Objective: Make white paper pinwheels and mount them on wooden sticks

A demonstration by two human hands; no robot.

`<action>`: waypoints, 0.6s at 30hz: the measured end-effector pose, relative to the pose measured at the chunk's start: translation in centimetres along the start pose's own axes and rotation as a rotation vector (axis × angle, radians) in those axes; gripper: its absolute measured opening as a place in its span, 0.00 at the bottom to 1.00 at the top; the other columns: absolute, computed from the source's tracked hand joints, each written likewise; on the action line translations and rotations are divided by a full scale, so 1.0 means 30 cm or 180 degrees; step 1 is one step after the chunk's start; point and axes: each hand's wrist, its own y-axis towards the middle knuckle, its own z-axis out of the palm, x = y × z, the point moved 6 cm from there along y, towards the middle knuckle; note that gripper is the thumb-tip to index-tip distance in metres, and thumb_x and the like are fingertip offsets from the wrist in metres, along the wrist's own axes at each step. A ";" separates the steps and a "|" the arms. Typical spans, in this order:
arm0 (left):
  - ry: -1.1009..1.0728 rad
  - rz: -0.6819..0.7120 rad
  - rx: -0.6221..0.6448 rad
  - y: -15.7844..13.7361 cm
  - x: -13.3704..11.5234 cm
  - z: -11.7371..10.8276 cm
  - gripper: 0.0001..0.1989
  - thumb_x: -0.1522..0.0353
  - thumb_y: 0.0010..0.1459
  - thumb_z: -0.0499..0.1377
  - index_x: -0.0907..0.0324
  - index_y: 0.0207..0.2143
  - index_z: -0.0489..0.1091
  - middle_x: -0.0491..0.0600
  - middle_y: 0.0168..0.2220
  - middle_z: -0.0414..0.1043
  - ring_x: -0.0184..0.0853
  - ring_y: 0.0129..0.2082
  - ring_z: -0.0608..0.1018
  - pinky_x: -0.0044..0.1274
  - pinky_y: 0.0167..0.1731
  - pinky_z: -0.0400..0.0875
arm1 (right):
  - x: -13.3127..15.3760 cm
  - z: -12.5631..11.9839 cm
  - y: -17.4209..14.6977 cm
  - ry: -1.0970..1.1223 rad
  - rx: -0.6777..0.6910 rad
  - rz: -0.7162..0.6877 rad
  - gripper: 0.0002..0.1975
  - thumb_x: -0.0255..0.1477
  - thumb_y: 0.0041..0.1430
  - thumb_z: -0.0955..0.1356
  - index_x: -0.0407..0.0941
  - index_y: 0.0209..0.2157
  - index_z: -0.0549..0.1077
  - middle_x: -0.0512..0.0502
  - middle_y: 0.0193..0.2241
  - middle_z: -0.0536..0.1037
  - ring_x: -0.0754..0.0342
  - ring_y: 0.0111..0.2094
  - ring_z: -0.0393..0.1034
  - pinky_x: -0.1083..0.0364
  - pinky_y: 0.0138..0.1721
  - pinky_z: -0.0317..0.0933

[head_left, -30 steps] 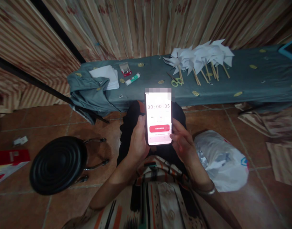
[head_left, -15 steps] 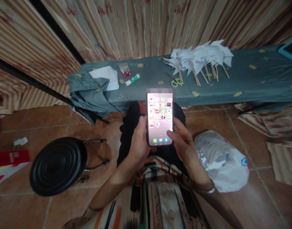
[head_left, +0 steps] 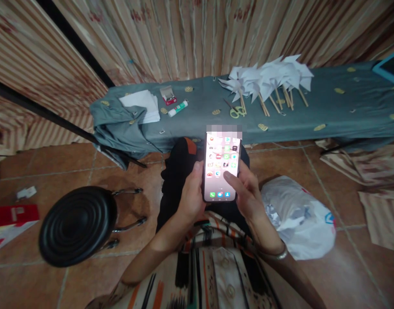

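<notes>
Bare floor tiles [head_left: 313, 167] lie open between the person's knees and the cloth-covered bench [head_left: 345, 107]. A black stool [head_left: 76, 225] blocks the left, a plastic bag [head_left: 300, 219] the right.

There is one view only, from a camera on the person's head, looking forward and steeply down. Closest in, at the bottom edge, sits the person's own patterned shirt [head_left: 212, 266]; the tiled floor [head_left: 87, 167] fills the middle, while the cloth-covered table [head_left: 332, 107] and curtain [head_left: 190, 38] lie farther off.
</notes>
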 end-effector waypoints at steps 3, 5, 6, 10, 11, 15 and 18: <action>-0.0180 -0.0026 0.0078 0.002 -0.005 0.014 0.25 0.47 0.59 0.57 0.60 0.40 0.76 0.54 0.42 0.82 0.49 0.51 0.79 0.33 0.48 0.76 | 0.009 0.001 -0.003 0.0120 -0.0005 -0.0067 0.17 0.38 0.57 0.71 0.47 0.46 0.74 0.47 0.44 0.83 0.46 0.40 0.78 0.52 0.37 0.71; -0.0274 -0.0086 0.0048 0.002 -0.003 0.016 0.24 0.48 0.59 0.58 0.59 0.39 0.76 0.53 0.42 0.82 0.49 0.52 0.79 0.34 0.48 0.76 | 0.013 -0.004 -0.003 0.0098 -0.0048 -0.0149 0.14 0.37 0.57 0.70 0.47 0.44 0.76 0.48 0.42 0.83 0.46 0.39 0.78 0.53 0.36 0.70; -0.0310 -0.0117 0.0045 0.002 -0.001 0.017 0.24 0.48 0.58 0.58 0.59 0.38 0.76 0.53 0.42 0.82 0.50 0.53 0.79 0.34 0.49 0.76 | 0.014 -0.007 -0.003 0.0077 -0.0055 -0.0178 0.14 0.36 0.57 0.70 0.47 0.44 0.76 0.48 0.41 0.83 0.47 0.39 0.78 0.53 0.36 0.70; -0.0369 -0.0180 -0.0036 0.001 0.001 0.013 0.23 0.48 0.58 0.58 0.59 0.38 0.76 0.54 0.42 0.82 0.50 0.55 0.77 0.35 0.50 0.75 | 0.018 -0.012 -0.005 -0.0045 -0.0067 -0.0247 0.13 0.34 0.58 0.68 0.47 0.44 0.77 0.50 0.39 0.83 0.47 0.39 0.77 0.53 0.36 0.69; -0.0370 -0.0187 -0.0080 0.000 0.002 0.011 0.23 0.49 0.59 0.58 0.59 0.38 0.76 0.54 0.42 0.82 0.50 0.55 0.77 0.35 0.50 0.75 | 0.019 -0.014 -0.006 -0.0059 -0.0086 -0.0255 0.13 0.34 0.58 0.68 0.47 0.44 0.78 0.50 0.39 0.83 0.47 0.39 0.77 0.53 0.36 0.68; -0.0374 -0.0160 -0.0181 -0.004 -0.002 0.007 0.23 0.49 0.58 0.59 0.60 0.38 0.76 0.54 0.41 0.82 0.51 0.54 0.78 0.35 0.51 0.75 | 0.016 -0.015 -0.008 -0.0064 -0.0123 -0.0204 0.13 0.34 0.58 0.67 0.48 0.44 0.78 0.51 0.39 0.83 0.48 0.39 0.76 0.53 0.37 0.68; -0.0365 -0.0143 -0.0188 -0.005 -0.004 0.006 0.23 0.49 0.57 0.60 0.60 0.39 0.76 0.54 0.40 0.82 0.51 0.53 0.78 0.36 0.50 0.75 | 0.009 -0.017 -0.009 -0.0089 -0.0122 -0.0168 0.14 0.35 0.58 0.67 0.48 0.45 0.78 0.51 0.39 0.83 0.48 0.39 0.76 0.53 0.37 0.67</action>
